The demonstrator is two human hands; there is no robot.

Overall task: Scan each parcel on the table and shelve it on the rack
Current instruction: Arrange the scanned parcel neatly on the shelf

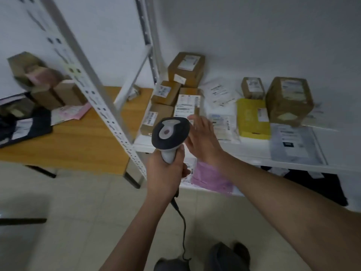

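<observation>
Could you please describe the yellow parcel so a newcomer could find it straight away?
Look at the white rack shelf right of the wooden table. The flat yellow mailer bag lies there, left of the large brown box. It is the only yellow item.

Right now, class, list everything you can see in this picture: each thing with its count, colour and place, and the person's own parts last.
rack: one, white metal, centre and right
shelf boxes: six, brown card, on the rack's white shelf
yellow mailer: one, yellow, on the shelf between the boxes
white mailers: a few, count unclear, flat on the shelf
grey mailer: one, grey, front right of the shelf
pink mailer: one, pink, on the lower shelf
table: one, wooden, left
table parcels: several, brown, pink and dark, on the table
scanner: one, dark and white, corded, gripped by the left hand
left hand: one, round the scanner's handle
right hand: one, fingers straight, over the shelf's front
</observation>
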